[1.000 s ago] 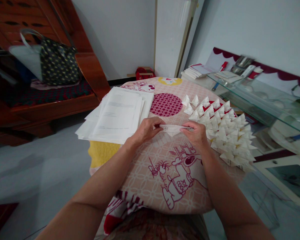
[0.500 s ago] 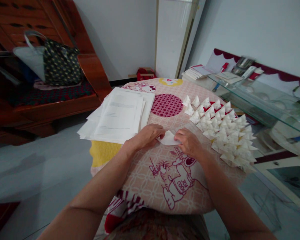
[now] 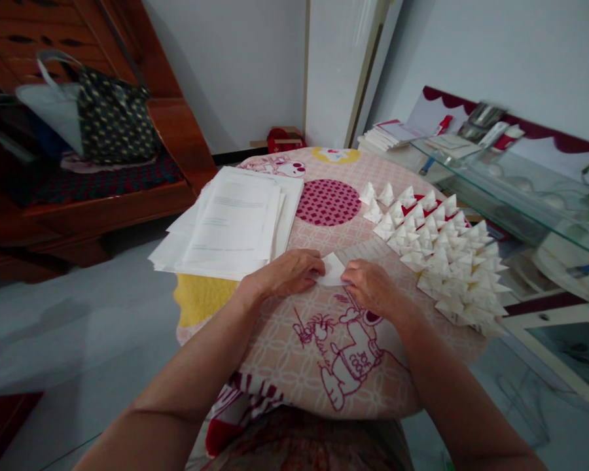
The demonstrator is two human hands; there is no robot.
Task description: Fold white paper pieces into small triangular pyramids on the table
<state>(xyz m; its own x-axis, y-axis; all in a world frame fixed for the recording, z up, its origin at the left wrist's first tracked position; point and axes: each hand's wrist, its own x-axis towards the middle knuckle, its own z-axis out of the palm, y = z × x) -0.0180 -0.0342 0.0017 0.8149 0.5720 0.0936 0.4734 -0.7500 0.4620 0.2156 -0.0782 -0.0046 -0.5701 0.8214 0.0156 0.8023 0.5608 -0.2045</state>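
Note:
Between my two hands lies a small folded piece of white paper (image 3: pixel 332 271), its peak pointing away from me. My left hand (image 3: pixel 298 271) grips its left corner with curled fingers. My right hand (image 3: pixel 370 284) pinches the right corner. Both hands rest low over the patterned tablecloth (image 3: pixel 294 353). Just beyond the right hand is a flat, pale sheet (image 3: pixel 373 252), partly covered by it. To the right stand several folded white paper triangles (image 3: pixel 442 252) in close rows. A stack of printed white sheets (image 3: pixel 230 226) lies to the left.
A glass shelf (image 3: pixel 510 190) with cups and small items borders the table's right side. Books (image 3: pixel 385 135) are piled at the back right. A white-framed tablet-like device (image 3: pixel 564 347) sits at the right. On a wooden bench (image 3: pixel 171 131) at left is a dotted bag (image 3: pixel 112 118).
Both hands have drawn slightly closer together on the folded paper, whose visible middle is narrower. The view has shifted a little.

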